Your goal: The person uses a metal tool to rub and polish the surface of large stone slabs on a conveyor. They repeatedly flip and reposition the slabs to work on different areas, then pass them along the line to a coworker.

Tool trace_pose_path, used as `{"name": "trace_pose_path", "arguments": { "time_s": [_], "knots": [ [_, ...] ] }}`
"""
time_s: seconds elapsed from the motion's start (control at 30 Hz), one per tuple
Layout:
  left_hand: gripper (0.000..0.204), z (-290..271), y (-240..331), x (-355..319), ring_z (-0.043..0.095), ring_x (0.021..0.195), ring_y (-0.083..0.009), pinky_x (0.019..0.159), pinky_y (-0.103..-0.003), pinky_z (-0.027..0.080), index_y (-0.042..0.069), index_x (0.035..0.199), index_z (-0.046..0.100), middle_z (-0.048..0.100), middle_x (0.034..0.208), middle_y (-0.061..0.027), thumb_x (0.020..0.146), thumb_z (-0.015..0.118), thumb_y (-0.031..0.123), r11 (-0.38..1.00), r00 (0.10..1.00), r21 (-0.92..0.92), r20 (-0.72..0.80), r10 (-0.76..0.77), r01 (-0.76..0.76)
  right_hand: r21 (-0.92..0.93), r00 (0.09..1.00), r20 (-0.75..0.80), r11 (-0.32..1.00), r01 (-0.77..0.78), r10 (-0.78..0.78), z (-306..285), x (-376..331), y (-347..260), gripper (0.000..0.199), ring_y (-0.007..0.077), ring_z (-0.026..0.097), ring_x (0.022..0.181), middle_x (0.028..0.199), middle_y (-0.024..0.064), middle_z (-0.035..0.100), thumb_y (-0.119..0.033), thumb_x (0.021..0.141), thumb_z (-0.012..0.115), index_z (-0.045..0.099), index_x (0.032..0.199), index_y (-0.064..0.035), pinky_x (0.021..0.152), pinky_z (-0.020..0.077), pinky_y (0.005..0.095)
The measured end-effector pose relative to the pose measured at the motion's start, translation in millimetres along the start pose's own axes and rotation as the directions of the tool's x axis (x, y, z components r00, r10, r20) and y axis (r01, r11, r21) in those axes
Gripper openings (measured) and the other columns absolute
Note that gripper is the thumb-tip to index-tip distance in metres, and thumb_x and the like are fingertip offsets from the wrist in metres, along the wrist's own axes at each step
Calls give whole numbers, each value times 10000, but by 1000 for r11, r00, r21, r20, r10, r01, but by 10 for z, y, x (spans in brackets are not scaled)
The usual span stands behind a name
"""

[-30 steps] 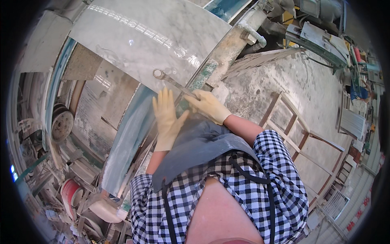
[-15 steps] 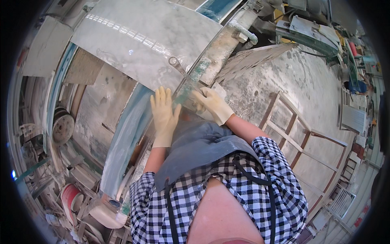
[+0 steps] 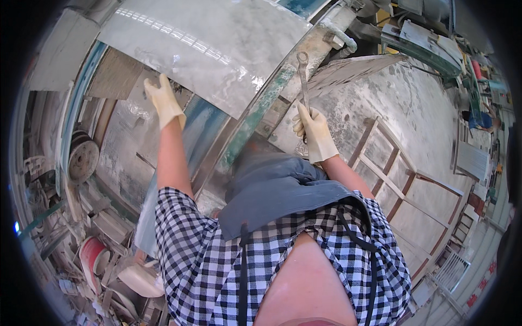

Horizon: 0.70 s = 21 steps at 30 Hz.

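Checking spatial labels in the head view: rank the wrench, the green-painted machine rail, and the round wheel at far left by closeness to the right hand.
1. Wrench: gripped in the right hand, shaft pointing up.
2. Green-painted rail: just left of that hand.
3. Round wheel: far left, beyond the left hand.

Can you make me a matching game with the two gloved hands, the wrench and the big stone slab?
Things:
1. left hand
2. right hand
3. wrench
4. marble slab

Places or states:
A. pale grey and shiny, lying flat at the top
B. gloved, fingers resting on the slab's near edge
C. gloved, shut around a metal handle
D. thin metal, sticking up out of a fist

Pairs: 1-B, 2-C, 3-D, 4-A
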<state>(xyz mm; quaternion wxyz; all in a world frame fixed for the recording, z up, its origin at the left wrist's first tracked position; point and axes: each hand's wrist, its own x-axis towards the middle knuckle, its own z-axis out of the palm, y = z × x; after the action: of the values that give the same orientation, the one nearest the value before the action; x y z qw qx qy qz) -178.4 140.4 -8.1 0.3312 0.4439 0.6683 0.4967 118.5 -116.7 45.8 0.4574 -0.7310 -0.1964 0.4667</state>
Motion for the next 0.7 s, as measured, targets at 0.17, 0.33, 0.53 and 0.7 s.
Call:
{"name": "trace_pose_path", "arguments": {
  "time_s": [0.17, 0.33, 0.53, 0.7],
  "knots": [
    [660, 141, -66, 619, 582, 1218, -367, 1043, -433, 459, -139, 1377, 464, 569, 1363, -252, 973, 591, 367, 814, 861, -292, 255, -440, 502, -39, 1000, -19, 999, 1, -2, -50, -107, -48, 388, 79, 523, 515, 618, 22, 614, -420, 1014, 584, 637, 871, -64, 492, 379, 235],
    [674, 490, -91, 706, 684, 1044, -344, 901, -430, 537, -123, 1239, 601, 657, 1248, -245, 1014, 431, 489, 911, 915, 82, -12, -404, 403, -53, 995, -89, 997, -51, 46, -34, -95, -124, 432, 82, 523, 516, 613, 25, 607, -454, 1005, 592, 639, 852, -53, 493, 376, 238],
    [651, 666, 45, 740, 692, 1012, -361, 872, -459, 550, -80, 1172, 644, 689, 1214, -206, 1019, 406, 506, 779, 769, -68, -124, -627, 624, -26, 991, -103, 995, -91, 88, 113, 78, -195, 407, 95, 538, 502, 618, 32, 619, -409, 1006, 601, 634, 853, -33, 494, 411, 240],
    [631, 631, 137, 714, 697, 1003, -353, 838, -459, 565, -64, 1176, 639, 693, 1195, -200, 1019, 411, 503, 763, 767, 97, -153, -623, 639, 33, 998, -8, 998, -55, 56, 275, 206, -284, 378, 96, 543, 497, 609, 27, 603, -380, 1008, 615, 635, 856, -35, 507, 428, 237]
  ]
}}
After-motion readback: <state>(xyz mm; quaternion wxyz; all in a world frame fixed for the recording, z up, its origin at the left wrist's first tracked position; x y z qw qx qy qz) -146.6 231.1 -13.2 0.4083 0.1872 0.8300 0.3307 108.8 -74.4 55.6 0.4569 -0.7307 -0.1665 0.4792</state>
